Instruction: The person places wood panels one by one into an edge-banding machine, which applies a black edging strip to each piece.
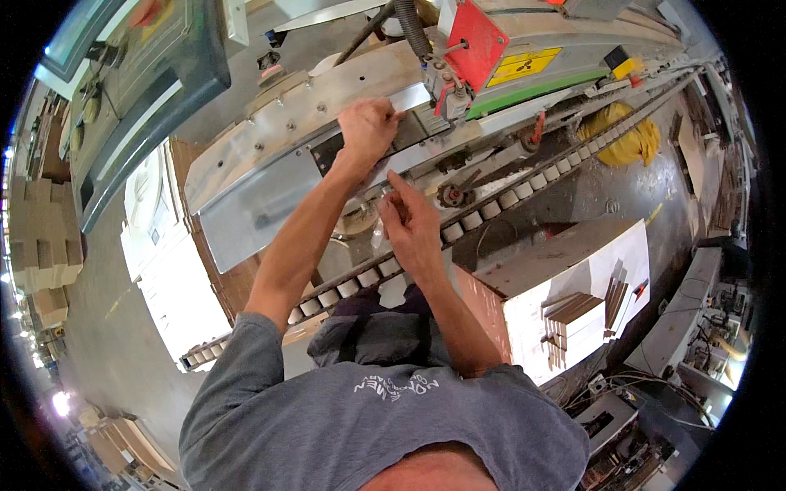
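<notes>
My left hand is closed in a fist over a dark metal plate set in the machine's bed. Whatever its fingers grip is hidden beneath them. Close to the bed's near edge is my right hand, its index finger reaching forward and the other fingers curled in. A small pale, translucent piece shows beside those fingers; I cannot tell whether they hold it. A shiny sheet-metal guard extends to the left of both hands.
A roller rail crosses between my body and the machine. The red guard and green strip stand at the far right. A white-topped box with stacked brown strips is at right. A control panel overhangs the left.
</notes>
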`<state>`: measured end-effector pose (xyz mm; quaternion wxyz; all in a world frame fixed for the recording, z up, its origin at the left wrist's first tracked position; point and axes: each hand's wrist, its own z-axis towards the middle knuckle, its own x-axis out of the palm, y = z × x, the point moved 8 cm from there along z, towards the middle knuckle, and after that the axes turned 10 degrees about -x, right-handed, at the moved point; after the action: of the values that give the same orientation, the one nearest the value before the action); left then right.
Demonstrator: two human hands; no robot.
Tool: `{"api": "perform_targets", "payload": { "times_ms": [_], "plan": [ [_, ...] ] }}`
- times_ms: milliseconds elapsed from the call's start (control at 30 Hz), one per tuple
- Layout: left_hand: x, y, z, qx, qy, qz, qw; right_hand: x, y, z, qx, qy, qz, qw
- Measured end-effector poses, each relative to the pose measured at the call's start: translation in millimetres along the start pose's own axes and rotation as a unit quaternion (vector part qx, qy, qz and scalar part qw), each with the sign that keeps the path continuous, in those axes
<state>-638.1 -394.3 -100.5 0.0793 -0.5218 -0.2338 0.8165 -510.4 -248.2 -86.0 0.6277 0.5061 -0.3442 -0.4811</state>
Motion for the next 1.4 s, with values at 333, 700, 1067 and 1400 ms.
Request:
{"api": "perform_targets", "payload": {
  "times_ms": [333,700,1067,1400],
  "plan": [
    [-29,-3,2,-0.070,0.056,0.035,0.995,-20,31,-69,0.052,0.046,-0.039,0.997],
    [-102,-49,-226,0.068,0.233,-0.265,0.933,-169,68,-204,-0.037,-0.224,-0.265,0.937],
    [-19,-159,-306,0.128,0.501,-0.261,0.815,-425,-1,-491,0.268,-0.661,-0.202,0.671],
    [11,-154,-305,0.065,0.507,-0.260,0.819,-438,-31,-506,0.182,-0.701,0.011,0.689]
  ]
}}
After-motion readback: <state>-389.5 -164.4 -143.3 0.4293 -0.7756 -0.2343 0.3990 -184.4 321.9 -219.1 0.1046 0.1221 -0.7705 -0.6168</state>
